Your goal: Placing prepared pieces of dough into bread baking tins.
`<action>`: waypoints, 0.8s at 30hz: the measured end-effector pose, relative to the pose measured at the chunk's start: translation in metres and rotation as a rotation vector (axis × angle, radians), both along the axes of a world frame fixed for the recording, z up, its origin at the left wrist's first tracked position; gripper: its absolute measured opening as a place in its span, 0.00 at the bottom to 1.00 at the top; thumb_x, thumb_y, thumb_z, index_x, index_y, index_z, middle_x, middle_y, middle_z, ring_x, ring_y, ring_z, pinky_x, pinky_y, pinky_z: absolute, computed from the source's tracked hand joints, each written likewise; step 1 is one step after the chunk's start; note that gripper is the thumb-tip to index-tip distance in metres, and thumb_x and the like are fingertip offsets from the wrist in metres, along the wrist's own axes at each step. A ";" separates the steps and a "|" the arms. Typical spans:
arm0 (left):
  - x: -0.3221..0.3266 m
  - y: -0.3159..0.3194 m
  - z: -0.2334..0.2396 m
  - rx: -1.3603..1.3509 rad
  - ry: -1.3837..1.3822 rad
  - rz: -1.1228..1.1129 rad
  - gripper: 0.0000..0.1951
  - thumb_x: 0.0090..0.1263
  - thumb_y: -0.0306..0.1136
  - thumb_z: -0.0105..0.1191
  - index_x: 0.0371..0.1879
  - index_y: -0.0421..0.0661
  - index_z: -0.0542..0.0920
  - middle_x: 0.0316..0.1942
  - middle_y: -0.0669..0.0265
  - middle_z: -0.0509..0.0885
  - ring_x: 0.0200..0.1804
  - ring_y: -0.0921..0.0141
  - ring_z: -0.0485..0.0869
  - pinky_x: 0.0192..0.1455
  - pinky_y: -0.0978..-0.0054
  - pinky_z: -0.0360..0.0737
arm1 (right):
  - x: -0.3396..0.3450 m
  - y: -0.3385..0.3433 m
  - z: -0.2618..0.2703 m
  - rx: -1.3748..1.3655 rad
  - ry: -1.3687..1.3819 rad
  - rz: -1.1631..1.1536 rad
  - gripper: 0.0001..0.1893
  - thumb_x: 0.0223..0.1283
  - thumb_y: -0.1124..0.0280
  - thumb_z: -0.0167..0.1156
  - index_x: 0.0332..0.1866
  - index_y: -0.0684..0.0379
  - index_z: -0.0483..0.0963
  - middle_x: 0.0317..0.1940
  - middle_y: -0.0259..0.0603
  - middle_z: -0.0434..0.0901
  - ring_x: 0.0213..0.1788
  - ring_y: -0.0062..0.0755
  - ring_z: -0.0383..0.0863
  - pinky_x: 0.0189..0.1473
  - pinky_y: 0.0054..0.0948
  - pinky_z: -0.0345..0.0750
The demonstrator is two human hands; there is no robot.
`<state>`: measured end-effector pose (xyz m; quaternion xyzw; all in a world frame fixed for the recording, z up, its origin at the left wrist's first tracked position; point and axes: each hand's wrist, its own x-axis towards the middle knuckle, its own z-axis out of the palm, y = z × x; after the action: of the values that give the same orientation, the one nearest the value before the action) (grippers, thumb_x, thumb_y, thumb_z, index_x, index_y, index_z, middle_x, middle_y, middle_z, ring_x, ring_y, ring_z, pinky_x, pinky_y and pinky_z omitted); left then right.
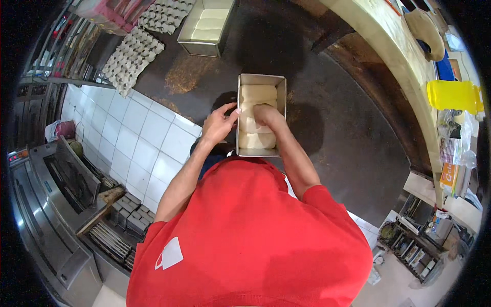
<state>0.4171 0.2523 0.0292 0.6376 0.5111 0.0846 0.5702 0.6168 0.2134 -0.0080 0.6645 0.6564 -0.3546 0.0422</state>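
A rectangular metal loaf pan (281, 86) stands on the dark worktop right in front of me. Several rolls of pale dough (258, 141) lie in it, side by side across its width. My left hand (220, 122) rests at the pan's left wall, its thumb and fingertips on or near the rim. Inside the pan, my right hand (266, 115) presses on the dough with bent fingers; its fingertips are hidden, so a firm hold on the dough does not show.
Farther back on the worktop (345, 153) stands a second loaf pan (201, 45) with dough. Cardboard egg trays (132, 57) lie to its left. A pale raised ledge (416, 76) curves along the right, bearing a yellow container (452, 95). Steel equipment (57, 230) stands at the lower left.
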 end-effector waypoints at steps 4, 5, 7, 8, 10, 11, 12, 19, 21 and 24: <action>-0.001 0.000 -0.005 -0.014 -0.005 0.015 0.28 0.69 0.49 0.55 0.60 0.40 0.73 0.36 0.59 0.86 0.33 0.72 0.85 0.40 0.77 0.79 | -0.010 0.010 -0.011 -0.108 0.017 -0.090 0.11 0.51 0.74 0.55 0.37 0.65 0.81 0.39 0.57 0.81 0.41 0.52 0.83 0.41 0.45 0.77; -0.001 0.000 -0.006 -0.017 -0.002 -0.006 0.28 0.69 0.49 0.55 0.60 0.40 0.73 0.36 0.59 0.86 0.33 0.72 0.85 0.40 0.77 0.79 | -0.012 0.011 -0.015 -0.108 0.024 -0.087 0.11 0.51 0.74 0.55 0.37 0.65 0.81 0.39 0.57 0.81 0.41 0.52 0.83 0.41 0.45 0.77; 0.000 -0.001 -0.008 0.003 0.059 0.009 0.27 0.66 0.55 0.53 0.58 0.50 0.77 0.33 0.59 0.87 0.35 0.69 0.87 0.43 0.71 0.79 | -0.015 0.015 -0.025 -0.147 0.004 0.034 0.12 0.53 0.71 0.56 0.41 0.64 0.80 0.39 0.57 0.82 0.42 0.54 0.82 0.42 0.46 0.77; 0.000 -0.001 -0.008 -0.038 -0.102 0.045 0.27 0.66 0.55 0.53 0.58 0.49 0.77 0.34 0.60 0.87 0.34 0.70 0.86 0.42 0.72 0.79 | -0.016 0.017 -0.029 -0.129 -0.039 0.052 0.13 0.56 0.66 0.56 0.41 0.61 0.81 0.40 0.54 0.82 0.42 0.54 0.82 0.42 0.45 0.77; 0.000 -0.002 -0.008 -0.022 -0.027 0.039 0.27 0.66 0.54 0.53 0.58 0.48 0.77 0.34 0.60 0.87 0.34 0.71 0.86 0.42 0.72 0.79 | -0.018 0.021 -0.036 -0.083 0.065 0.022 0.13 0.56 0.65 0.55 0.41 0.60 0.81 0.40 0.54 0.83 0.42 0.53 0.83 0.42 0.45 0.77; 0.000 -0.002 -0.007 -0.008 0.009 0.049 0.27 0.66 0.54 0.54 0.58 0.48 0.77 0.35 0.60 0.87 0.34 0.71 0.86 0.42 0.73 0.79 | -0.017 0.022 -0.038 -0.031 0.092 -0.025 0.14 0.57 0.63 0.55 0.41 0.59 0.81 0.40 0.53 0.83 0.42 0.52 0.83 0.42 0.44 0.77; 0.000 -0.002 -0.007 -0.021 -0.063 0.062 0.27 0.67 0.52 0.55 0.58 0.45 0.76 0.35 0.59 0.87 0.35 0.71 0.86 0.41 0.74 0.80 | -0.020 0.025 -0.042 -0.065 0.333 -0.201 0.15 0.57 0.59 0.55 0.40 0.59 0.81 0.40 0.53 0.83 0.41 0.52 0.83 0.42 0.43 0.77; 0.002 0.001 0.001 -0.176 -0.185 0.041 0.28 0.71 0.46 0.54 0.61 0.37 0.71 0.52 0.58 0.80 0.49 0.70 0.80 0.48 0.72 0.81 | -0.027 0.038 -0.048 -0.074 0.148 -0.053 0.15 0.46 0.61 0.62 0.36 0.60 0.82 0.33 0.54 0.83 0.37 0.51 0.83 0.38 0.43 0.77; 0.002 0.002 0.003 -0.142 -0.128 -0.013 0.29 0.71 0.46 0.53 0.63 0.36 0.69 0.53 0.57 0.79 0.51 0.70 0.79 0.49 0.73 0.80 | -0.028 0.036 -0.042 -0.019 0.163 -0.067 0.15 0.44 0.62 0.63 0.34 0.61 0.81 0.32 0.55 0.83 0.35 0.52 0.83 0.36 0.44 0.78; 0.004 0.002 0.008 -0.188 -0.166 0.024 0.29 0.71 0.46 0.53 0.63 0.36 0.69 0.52 0.58 0.80 0.49 0.71 0.80 0.48 0.74 0.80 | -0.026 0.030 -0.026 0.014 0.129 -0.047 0.14 0.43 0.63 0.64 0.32 0.64 0.80 0.29 0.57 0.82 0.33 0.53 0.83 0.34 0.44 0.78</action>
<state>0.4208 0.2547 0.0376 0.5660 0.4755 0.0958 0.6666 0.5912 0.2430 -0.0340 0.6559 0.6444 -0.3930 -0.0134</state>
